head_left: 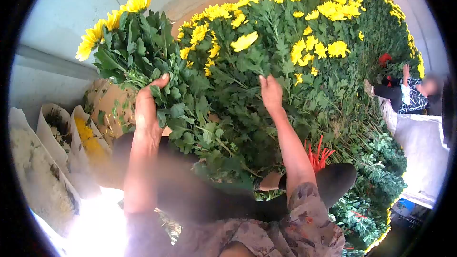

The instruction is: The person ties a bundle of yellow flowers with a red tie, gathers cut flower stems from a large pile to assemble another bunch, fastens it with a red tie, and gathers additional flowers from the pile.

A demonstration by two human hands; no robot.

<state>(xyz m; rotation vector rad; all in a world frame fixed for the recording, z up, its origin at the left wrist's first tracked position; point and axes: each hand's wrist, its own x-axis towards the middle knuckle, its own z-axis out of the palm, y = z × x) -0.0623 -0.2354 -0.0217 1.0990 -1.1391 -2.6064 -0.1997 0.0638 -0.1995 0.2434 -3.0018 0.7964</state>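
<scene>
My left hand [150,102] is wrapped round a bunch of yellow chrysanthemums [138,43], their heads pointing up and left and their leafy stems running down beside the wrist. Out in front, my right hand [272,91] pinches the stem of a single yellow chrysanthemum [245,42], whose head leans to the left above the fingers. Both hands are over a large heap of cut chrysanthemums [333,12] with dense green leaves. The lower ends of the held bunch blend into the foliage under it.
Red ties [318,154] stick up beside my right knee. White sacks [90,135] stand at the left, one with yellow petals inside. Another person [415,93] sits at the far right edge of the heap. A pale wall [62,24] rises at the left.
</scene>
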